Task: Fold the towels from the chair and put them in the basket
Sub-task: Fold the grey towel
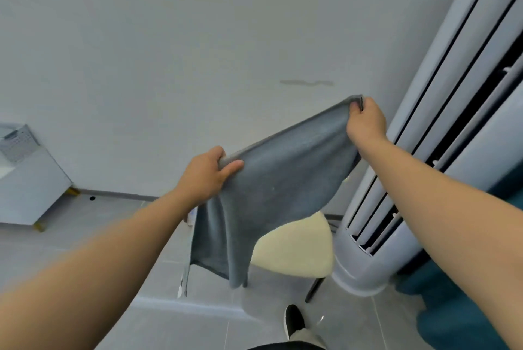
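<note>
A grey towel hangs unfolded in mid-air, top edge slanting up rightward. A cream-seated chair stands behind it; a pale basket sits far left.

chair: partly behind towel | basket: cut by left edge
</note>
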